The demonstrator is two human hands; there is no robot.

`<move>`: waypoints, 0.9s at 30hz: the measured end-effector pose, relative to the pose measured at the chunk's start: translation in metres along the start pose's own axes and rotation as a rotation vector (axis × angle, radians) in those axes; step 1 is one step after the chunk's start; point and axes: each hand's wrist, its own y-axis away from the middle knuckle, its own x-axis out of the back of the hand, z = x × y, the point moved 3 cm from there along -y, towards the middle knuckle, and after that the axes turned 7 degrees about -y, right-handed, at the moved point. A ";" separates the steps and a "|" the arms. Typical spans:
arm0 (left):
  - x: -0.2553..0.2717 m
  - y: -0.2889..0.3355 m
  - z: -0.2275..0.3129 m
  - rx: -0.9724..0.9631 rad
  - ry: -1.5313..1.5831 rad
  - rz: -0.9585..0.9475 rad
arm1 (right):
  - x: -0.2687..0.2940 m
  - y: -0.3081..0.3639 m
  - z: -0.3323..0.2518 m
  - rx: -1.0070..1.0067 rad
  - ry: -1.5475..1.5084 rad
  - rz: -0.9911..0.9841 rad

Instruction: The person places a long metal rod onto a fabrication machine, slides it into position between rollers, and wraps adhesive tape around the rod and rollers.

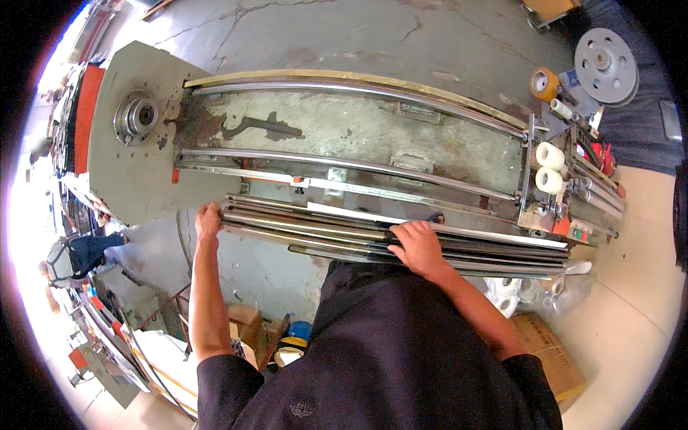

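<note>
1. Silvery metal tubes (308, 226), long and bundled crosswise, between the dark shirt (401, 337) and the machine bed (344, 129); support underneath not visible.
2. Left hand (208, 217) at the bundle's left end, fingers curled around the tips; cannot tell how firmly closed.
3. Right hand (418, 246) over the bundle, right of its middle, fingers bent across the top; gripping or merely resting, cannot tell.
4. Likeliest trouble: rolling or fanning out of single tubes, because of smooth surfaces and contact at only two places.
5. Also likely to slip away: the white strip (494, 236) along the far edge, just beyond the right fingertips.
6. Possible knock against the push-button panel (577, 231), from a swing of the right end, unheld and near.
7. Possible pinch at the left fingers, from lengthwise shifting.
</note>
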 end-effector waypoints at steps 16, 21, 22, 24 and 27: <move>-0.034 0.043 0.031 -0.414 0.172 0.015 | 0.129 0.055 0.001 0.095 0.039 0.106; -0.137 0.126 0.097 -0.443 0.312 0.016 | 0.221 0.114 0.074 0.059 0.214 0.189; -0.152 0.124 0.088 -0.459 0.317 0.007 | 0.239 0.124 0.092 0.070 0.237 0.208; -0.189 0.149 0.103 -0.516 0.326 0.025 | 0.271 0.145 0.132 0.074 0.263 0.286; -0.233 0.218 0.155 -0.564 0.352 0.086 | 0.321 0.173 0.190 0.061 0.262 0.318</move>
